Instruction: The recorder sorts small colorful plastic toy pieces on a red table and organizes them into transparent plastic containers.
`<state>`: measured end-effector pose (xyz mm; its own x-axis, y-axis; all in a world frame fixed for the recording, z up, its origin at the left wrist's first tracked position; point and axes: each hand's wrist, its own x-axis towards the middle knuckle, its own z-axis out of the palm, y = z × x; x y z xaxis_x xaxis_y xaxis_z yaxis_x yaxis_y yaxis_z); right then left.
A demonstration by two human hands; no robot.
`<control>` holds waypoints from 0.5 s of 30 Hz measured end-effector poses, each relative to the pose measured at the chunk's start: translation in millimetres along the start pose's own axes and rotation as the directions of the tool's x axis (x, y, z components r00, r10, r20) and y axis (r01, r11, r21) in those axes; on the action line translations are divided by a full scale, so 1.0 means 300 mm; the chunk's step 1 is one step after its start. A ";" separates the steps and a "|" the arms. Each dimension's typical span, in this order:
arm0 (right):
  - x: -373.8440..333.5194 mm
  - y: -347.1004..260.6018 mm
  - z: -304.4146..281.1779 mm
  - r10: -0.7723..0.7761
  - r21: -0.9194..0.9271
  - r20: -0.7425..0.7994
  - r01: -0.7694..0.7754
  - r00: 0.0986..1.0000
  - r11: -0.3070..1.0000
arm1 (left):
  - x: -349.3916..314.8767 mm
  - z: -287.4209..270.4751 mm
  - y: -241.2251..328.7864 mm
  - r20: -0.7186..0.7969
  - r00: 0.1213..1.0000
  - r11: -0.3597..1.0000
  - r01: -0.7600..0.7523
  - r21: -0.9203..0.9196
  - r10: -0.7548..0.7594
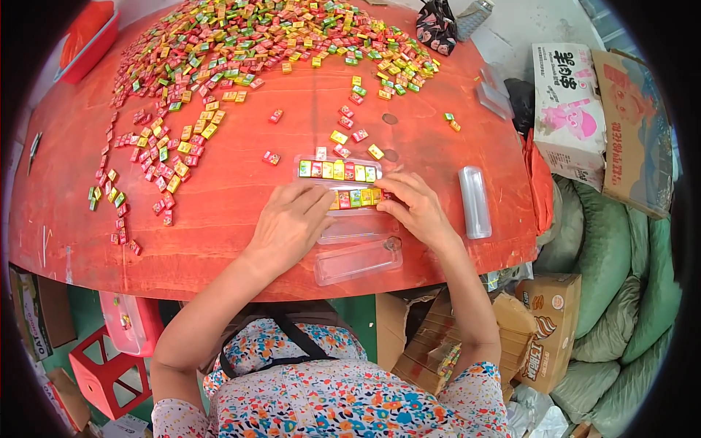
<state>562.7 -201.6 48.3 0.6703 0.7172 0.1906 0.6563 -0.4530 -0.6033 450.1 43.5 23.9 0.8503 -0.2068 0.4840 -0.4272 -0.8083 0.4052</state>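
Note:
A row of small coloured boxes [355, 198], red, yellow and green, lies between my hands near the middle of the table. My left hand [288, 223] curls over the row's left end, its fingertips partly hidden. The thumb and fingers of my right hand [415, 208] close on the right end. Just beyond, a clear plastic tray [298, 169] holds a similar row of boxes, with one loose pale box [321, 153] at its far edge. Nearer me lie a clear plastic tray [354, 233], partly under my left hand, and a clear plastic case [358, 263].
A big heap of small boxes [270, 44] covers the far table [241, 160], with loose ones trailing left. Another clear case [475, 202] lies right. A red basin [91, 55] stands far left; cartons [569, 117] and green sacks [610, 255] crowd the right side.

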 end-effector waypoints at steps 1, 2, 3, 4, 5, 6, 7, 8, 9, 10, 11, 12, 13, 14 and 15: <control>-0.003 -0.005 0.002 -0.064 -0.119 -0.020 0.061 0.998 0.991 | -0.003 -0.006 0.001 0.025 1.000 0.998 -0.015 0.058 0.014; -0.007 -0.011 0.004 -0.130 -0.237 -0.031 0.119 0.991 0.964 | -0.001 -0.007 0.005 0.024 1.000 0.998 -0.014 0.057 0.013; -0.017 -0.015 0.010 -0.130 -0.238 -0.029 0.119 0.991 0.964 | 0.006 -0.005 0.014 0.059 0.998 0.997 -0.017 0.079 0.012; -0.029 -0.016 0.020 -0.119 -0.228 -0.024 0.111 0.993 0.967 | 0.012 -0.002 0.024 0.091 0.996 0.995 -0.018 0.103 0.008; -0.041 -0.018 0.029 -0.109 -0.219 -0.018 0.103 0.994 0.970 | 0.015 0.003 0.030 0.087 0.996 0.995 -0.013 0.104 0.004; -0.055 -0.019 0.037 -0.112 -0.220 -0.013 0.107 0.994 0.970 | 0.016 0.011 0.037 0.137 0.990 0.995 -0.029 0.097 0.015; -0.072 -0.022 0.049 -0.090 -0.253 0.029 0.095 0.996 0.963 | 0.017 0.018 0.043 0.190 0.981 0.995 -0.044 0.088 0.027; -0.083 -0.026 0.058 -0.067 -0.286 0.070 0.084 0.995 0.955 | 0.021 0.025 0.050 0.189 0.982 0.995 -0.040 0.087 0.023; -0.089 -0.028 0.062 -0.067 -0.285 0.074 0.086 0.995 0.955 | 0.029 0.034 0.055 0.207 0.977 0.994 -0.064 0.091 0.044; -0.090 -0.031 0.061 -0.065 -0.324 0.097 0.093 0.993 0.941 | 0.038 0.039 0.059 0.223 0.973 0.991 -0.089 0.096 0.065; -0.092 -0.035 0.060 -0.062 -0.362 0.120 0.102 0.991 0.927 | 0.045 0.047 0.062 0.221 0.974 0.992 -0.084 0.098 0.060; -0.096 -0.041 0.060 -0.067 -0.361 0.125 0.108 0.990 0.926 | 0.049 0.060 0.063 0.235 0.970 0.992 -0.089 0.090 0.065; -0.100 -0.044 0.059 -0.060 -0.392 0.150 0.115 0.987 0.913 | 0.053 0.074 0.063 0.248 0.966 0.992 -0.094 0.083 0.071; -0.103 -0.047 0.059 -0.053 -0.422 0.176 0.124 0.983 0.898 | 0.051 0.085 0.062 0.243 0.968 0.992 -0.088 0.086 0.064; -0.104 -0.046 0.061 -0.060 -0.421 0.181 0.132 0.982 0.897 | 0.048 0.094 0.061 0.252 0.966 0.993 -0.084 0.081 0.061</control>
<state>526.4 -208.0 36.7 0.5559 0.8271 0.0827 0.8236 -0.5346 -0.1896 463.2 10.3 16.3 0.8725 -0.3883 0.2966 -0.4710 -0.8299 0.2990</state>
